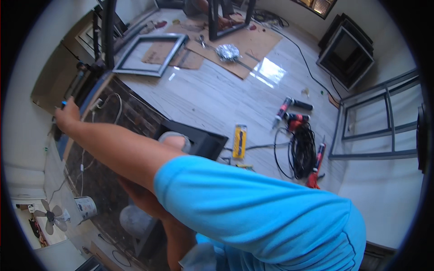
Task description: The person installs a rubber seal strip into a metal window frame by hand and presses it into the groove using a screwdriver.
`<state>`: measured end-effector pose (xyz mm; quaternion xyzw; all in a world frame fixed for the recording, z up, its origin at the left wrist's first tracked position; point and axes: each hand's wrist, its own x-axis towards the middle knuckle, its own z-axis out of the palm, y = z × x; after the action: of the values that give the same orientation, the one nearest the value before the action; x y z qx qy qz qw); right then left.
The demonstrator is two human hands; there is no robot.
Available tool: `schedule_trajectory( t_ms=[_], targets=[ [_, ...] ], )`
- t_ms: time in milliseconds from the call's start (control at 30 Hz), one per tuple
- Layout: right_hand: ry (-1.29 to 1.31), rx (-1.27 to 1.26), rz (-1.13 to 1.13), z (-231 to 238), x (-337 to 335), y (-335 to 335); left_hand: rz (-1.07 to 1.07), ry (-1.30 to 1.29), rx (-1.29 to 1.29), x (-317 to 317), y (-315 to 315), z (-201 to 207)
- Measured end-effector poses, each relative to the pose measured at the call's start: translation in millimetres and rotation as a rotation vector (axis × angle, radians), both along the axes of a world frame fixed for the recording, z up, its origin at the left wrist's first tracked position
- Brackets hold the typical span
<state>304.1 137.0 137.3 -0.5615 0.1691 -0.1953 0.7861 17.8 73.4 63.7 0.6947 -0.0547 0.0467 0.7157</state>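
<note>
Pale, streaked flooring (181, 97) spreads right of the right hand (68, 118), whose fingers curl around a small blue object (63, 104) at their upper edge. Beyond it, rightward, lies a grey frame (173, 55); the left hand's state cannot be told.

head: left of two head-worn fisheyes | looks down from above, slantwise across the floor (190, 99) | blue sleeve (253, 203) very near lens, floor farther off | straight edges bend at rim
</note>
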Motion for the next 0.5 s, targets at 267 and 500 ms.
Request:
schedule_trajectory(
  t_ms=[267, 500],
  targets=[
    [0.047, 0.046, -0.02, -6.1, -4.0, 1.0, 0.176, -0.16, 0.207, 40.5, -1.9, 17.6],
    [0.078, 0.01, 0.045, -9.1, -15.0, 13.6, 0.302, -0.244, 0.392, 61.3, -3.0, 24.9]
  ],
)
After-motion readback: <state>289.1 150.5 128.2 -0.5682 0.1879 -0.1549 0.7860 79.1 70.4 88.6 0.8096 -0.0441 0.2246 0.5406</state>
